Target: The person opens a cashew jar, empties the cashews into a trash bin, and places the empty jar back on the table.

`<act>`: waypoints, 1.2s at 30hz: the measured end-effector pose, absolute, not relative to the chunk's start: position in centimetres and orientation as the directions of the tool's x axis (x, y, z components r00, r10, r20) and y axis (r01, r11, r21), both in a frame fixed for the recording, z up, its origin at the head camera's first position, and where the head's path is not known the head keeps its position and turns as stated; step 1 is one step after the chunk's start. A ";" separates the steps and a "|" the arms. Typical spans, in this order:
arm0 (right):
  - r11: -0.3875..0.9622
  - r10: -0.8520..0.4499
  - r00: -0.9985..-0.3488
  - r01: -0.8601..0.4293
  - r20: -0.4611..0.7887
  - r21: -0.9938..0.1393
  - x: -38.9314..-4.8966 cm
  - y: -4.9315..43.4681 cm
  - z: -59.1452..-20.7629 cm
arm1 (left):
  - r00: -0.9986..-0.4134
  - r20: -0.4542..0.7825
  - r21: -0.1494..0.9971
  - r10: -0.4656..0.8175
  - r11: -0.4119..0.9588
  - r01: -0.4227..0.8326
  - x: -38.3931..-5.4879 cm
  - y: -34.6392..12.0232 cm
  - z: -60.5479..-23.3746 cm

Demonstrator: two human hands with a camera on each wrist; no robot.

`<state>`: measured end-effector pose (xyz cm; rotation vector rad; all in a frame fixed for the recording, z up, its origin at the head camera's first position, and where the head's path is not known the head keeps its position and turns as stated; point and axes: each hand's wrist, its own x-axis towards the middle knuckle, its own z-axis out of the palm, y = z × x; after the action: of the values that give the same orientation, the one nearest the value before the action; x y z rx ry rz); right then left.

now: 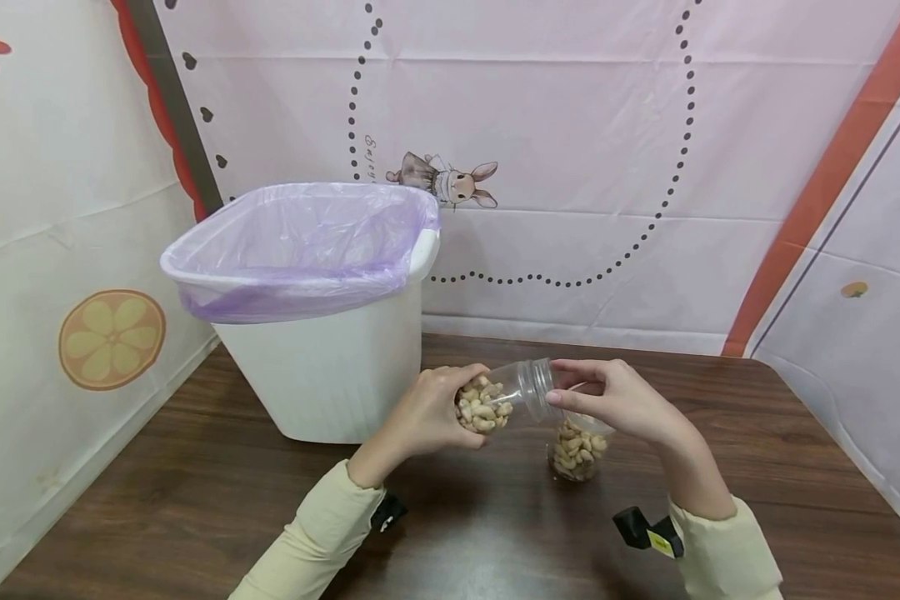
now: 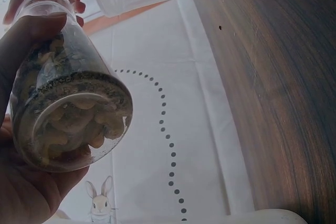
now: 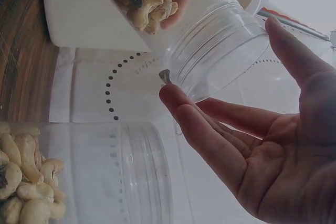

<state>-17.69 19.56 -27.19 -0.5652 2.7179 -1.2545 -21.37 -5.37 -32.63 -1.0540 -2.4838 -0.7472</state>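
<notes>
My left hand (image 1: 438, 408) grips a clear plastic jar (image 1: 525, 387) part-filled with cashews (image 1: 483, 406). The jar lies tilted, mouth to the right; in the right wrist view dark bits show among its nuts. At that mouth is my right hand (image 1: 622, 398), thumb and fingers on either side of the rim, fairly straight. A small dark grey piece (image 3: 165, 76) shows by a fingertip; whether it is inside the jar I cannot tell. Below the right hand a second clear jar (image 3: 144, 177) of cashews stands upright on the table, its top partly covered in the head view.
A white bin (image 1: 330, 367) with a purple liner bag (image 1: 292, 292) stands at the left on the dark wooden table (image 1: 480, 533). Behind it hangs a printed cloth (image 1: 570, 150) with a rabbit and dotted lines. Cloth walls rise at both sides.
</notes>
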 end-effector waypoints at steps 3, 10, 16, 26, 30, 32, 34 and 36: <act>0.587 -0.370 -0.927 -0.288 0.066 -0.756 -17.6 19.6 -27.2 | -0.667 0.504 0.339 0.549 0.584 0.737 -21.4 -5.5 -32.6; 0.575 -0.371 -0.925 -0.294 0.076 -0.764 -17.5 20.0 -27.3 | -0.668 0.515 0.379 0.536 0.557 0.739 -21.4 -5.3 -32.5; 0.535 -0.383 -0.920 -0.290 0.079 -0.794 -17.3 20.3 -27.6 | -0.687 0.514 0.422 0.514 0.545 0.724 -21.5 -5.1 -32.7; 0.488 -0.425 -0.900 -0.315 0.093 -0.814 -16.9 20.3 -28.3 | -0.745 0.509 0.474 0.432 0.582 0.661 -21.7 -5.1 -33.0; 0.461 -0.418 -0.898 -0.341 0.139 -0.820 -16.4 20.4 -28.4 | -0.773 0.486 0.510 0.409 0.585 0.630 -21.8 -4.8 -33.0; 0.448 -0.415 -0.896 -0.350 0.155 -0.822 -16.2 20.5 -28.4 | -0.785 0.473 0.533 0.400 0.580 0.616 -21.9 -4.7 -33.0; 0.442 -0.419 -0.893 -0.358 0.164 -0.822 -16.0 20.6 -28.6 | -0.794 0.465 0.554 0.390 0.572 0.605 -22.0 -4.6 -33.1; 0.442 -0.422 -0.890 -0.367 0.171 -0.819 -15.9 20.8 -28.8 | -0.806 0.456 0.573 0.377 0.570 0.590 -22.1 -4.6 -33.1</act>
<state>-15.90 20.76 -28.78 -0.7167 2.6175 -1.4637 -22.08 -4.61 -33.09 -0.7969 -2.5217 -1.0748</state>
